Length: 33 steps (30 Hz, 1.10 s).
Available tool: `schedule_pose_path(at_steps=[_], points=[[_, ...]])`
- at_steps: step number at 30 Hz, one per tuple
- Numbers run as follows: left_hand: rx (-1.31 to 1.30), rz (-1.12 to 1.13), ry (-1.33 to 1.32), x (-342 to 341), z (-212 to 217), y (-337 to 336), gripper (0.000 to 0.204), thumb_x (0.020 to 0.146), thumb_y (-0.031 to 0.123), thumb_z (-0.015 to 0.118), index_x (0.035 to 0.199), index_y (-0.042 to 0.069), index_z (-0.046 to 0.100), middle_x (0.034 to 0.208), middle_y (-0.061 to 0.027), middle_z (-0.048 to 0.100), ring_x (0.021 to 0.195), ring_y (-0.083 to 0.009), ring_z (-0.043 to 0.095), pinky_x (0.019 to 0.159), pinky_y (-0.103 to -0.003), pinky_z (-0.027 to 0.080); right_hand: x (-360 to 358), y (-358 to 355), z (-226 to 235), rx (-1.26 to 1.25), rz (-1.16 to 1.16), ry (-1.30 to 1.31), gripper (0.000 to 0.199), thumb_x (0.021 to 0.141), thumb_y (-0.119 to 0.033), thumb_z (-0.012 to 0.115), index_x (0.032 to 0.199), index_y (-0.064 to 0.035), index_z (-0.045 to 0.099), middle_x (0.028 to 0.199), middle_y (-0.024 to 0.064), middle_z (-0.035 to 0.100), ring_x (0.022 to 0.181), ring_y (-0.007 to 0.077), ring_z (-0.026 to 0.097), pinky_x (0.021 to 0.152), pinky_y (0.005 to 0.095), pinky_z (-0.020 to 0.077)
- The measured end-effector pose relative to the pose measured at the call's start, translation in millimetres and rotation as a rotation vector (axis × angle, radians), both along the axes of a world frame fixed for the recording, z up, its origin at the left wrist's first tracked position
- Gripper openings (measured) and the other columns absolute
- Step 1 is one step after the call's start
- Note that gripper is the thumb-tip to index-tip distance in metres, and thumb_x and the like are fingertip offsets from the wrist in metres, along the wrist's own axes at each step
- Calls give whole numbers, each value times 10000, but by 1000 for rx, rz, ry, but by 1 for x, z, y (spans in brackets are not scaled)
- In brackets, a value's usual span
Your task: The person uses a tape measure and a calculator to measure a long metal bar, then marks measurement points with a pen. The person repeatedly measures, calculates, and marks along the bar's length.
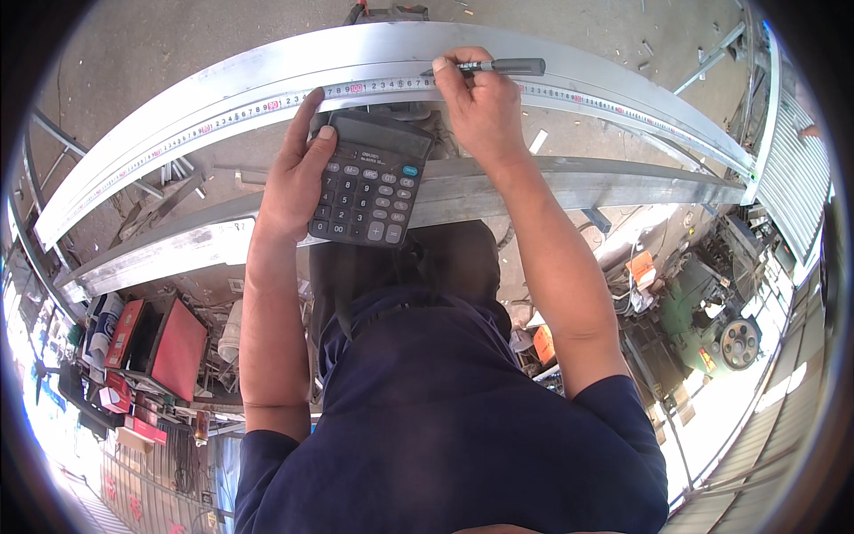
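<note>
Silvery bare metal makes up the long bar (391, 44) that spans the upper view from far left to far right, in front of the person, its curve probably due to the lens. I judge it stiff, awkwardly long and rather heavy, with smooth, slightly slippery faces and perhaps sharp edges; it would best be held by two hands set well apart, or by one at each end. Along its near side lies a tape measure (391, 85), a thin, springy blade that likely slides or twists easily and is best pressed flat with a fingertip. The right hand (480, 107) pinches a slim dark marker (507, 66) between thumb and fingers, the tip pointing left just beyond the tape; whether it touches the metal, I cannot tell. The left hand (289, 182) has a black calculator (365, 200) gripped at its left side, thumb on the upper corner, while the extended index finger reaches the tape. The calculator looks light, its plastic case rigid and best held by the edges, clear of the keys. Nearer the body, a second metal bar (623, 182) runs across beneath the forearms. Farther out are a red cabinet (181, 351) at lower left and a green machine (689, 311) at right.
</note>
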<state>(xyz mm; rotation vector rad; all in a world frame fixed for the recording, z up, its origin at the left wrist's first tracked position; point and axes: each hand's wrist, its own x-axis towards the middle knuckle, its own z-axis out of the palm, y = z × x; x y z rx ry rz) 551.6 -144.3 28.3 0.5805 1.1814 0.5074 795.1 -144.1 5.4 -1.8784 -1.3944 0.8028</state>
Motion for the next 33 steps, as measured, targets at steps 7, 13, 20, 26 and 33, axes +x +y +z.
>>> schedule_pose_path(at_steps=[7,13,20,26,33], points=[[11,-1,-11,0,-1,0,604,1107,188,498,1644,26,272,1134,-137,696,940,-97,656,834,-242,538,-1,1,2,2,-3,0,205,1001,-211,698,910,-29,679,600,88,651,514,239,643,505,348,491],[21,2,-5,0,0,0,609,1105,193,504,1640,13,276,1148,-143,694,957,-102,655,849,-242,535,-2,2,5,-9,-4,3,205,1003,-214,696,921,-26,679,612,88,661,525,228,653,516,340,502],[-3,5,-8,-2,-2,1,597,1106,182,500,1640,25,284,1167,-147,688,971,-107,656,860,-248,538,-2,1,0,15,-31,57,206,1006,-215,692,944,-19,675,616,67,660,529,173,635,528,313,490],[-13,23,-26,-1,-1,0,577,1107,165,500,1640,54,306,1211,-139,683,999,-113,664,865,-260,549,5,0,-4,-5,-133,292,219,1031,-236,667,990,-22,683,655,8,648,565,80,544,543,263,443],[-27,120,-36,2,11,-5,512,1109,189,499,1596,67,398,1237,-136,689,1010,-129,689,861,-281,571,6,-22,32,-8,-145,547,256,1084,-234,603,1215,-14,616,854,59,673,811,124,606,761,273,505]])
